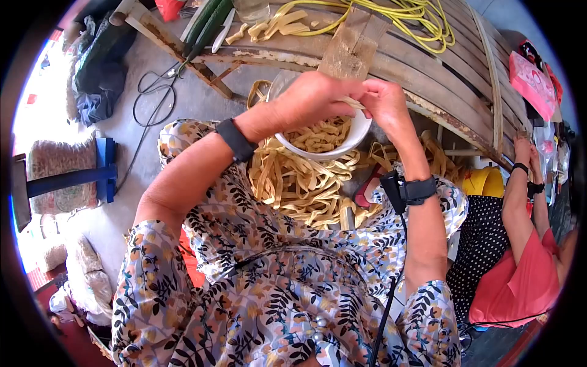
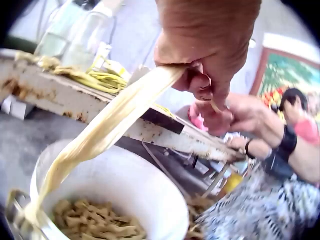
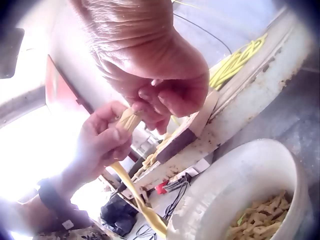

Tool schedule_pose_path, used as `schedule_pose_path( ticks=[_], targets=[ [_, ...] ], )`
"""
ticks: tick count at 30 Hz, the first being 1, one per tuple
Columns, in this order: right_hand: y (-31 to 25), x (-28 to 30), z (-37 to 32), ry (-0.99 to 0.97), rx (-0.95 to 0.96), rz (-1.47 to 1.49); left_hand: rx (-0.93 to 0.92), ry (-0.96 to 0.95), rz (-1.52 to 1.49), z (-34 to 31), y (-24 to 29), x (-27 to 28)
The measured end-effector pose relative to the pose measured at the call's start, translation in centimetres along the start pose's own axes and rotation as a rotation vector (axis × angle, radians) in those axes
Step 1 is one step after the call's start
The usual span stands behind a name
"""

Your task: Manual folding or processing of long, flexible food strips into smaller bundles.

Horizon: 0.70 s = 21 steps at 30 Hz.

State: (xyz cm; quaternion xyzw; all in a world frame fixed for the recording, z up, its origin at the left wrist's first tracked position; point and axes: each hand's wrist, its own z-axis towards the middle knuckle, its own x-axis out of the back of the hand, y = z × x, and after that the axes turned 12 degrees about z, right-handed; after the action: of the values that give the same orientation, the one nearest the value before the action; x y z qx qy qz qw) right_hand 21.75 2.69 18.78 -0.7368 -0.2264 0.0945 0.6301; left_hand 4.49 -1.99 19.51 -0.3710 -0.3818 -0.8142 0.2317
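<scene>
A long, flat, pale yellow plant-like strip [image 2: 107, 120] runs from my left hand [image 1: 312, 98] down to the rim of a white bucket [image 1: 361, 137]. In the right wrist view my left hand [image 3: 102, 135] grips the strip, with a folded end [image 3: 130, 120] sticking up from its fingers. My right hand [image 1: 388, 107] meets it there, its curled fingers pinching that end. Both hands are held above the bucket. Inside the bucket lie many short cut pieces [image 2: 100, 220] of the same colour.
More long strips [image 1: 299, 183] lie heaped below the bucket. Ahead stands a slatted bench [image 1: 416, 79] with a wooden board [image 1: 351, 46], a yellow cord [image 1: 428, 27] and green cucumber-like vegetables [image 1: 205, 27]. Another person [image 1: 520, 269] sits at the right, near a yellow container [image 1: 483, 182].
</scene>
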Motion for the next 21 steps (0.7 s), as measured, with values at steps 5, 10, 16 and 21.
schedule_pose_path(
  ticks=[5,10,16,21],
  targets=[
    [-1.5,-0.1,-2.9,-0.247,-0.22,0.084,0.304,-0.27,-0.241,0.0,-3.5,2.8],
    [-2.0,-0.9,-2.8,-0.629,-0.038,1.023,0.536,-0.276,-0.804,-0.4,-3.4,0.6],
    [-0.7,-1.3,-2.1,-0.185,0.104,0.32,0.556,-0.575,-1.837,-2.0,-1.7,-3.6],
    [0.5,-1.4,-1.6,-0.025,0.517,0.074,0.695,-0.264,-1.584,-1.7,-1.9,-4.9]
  ],
)
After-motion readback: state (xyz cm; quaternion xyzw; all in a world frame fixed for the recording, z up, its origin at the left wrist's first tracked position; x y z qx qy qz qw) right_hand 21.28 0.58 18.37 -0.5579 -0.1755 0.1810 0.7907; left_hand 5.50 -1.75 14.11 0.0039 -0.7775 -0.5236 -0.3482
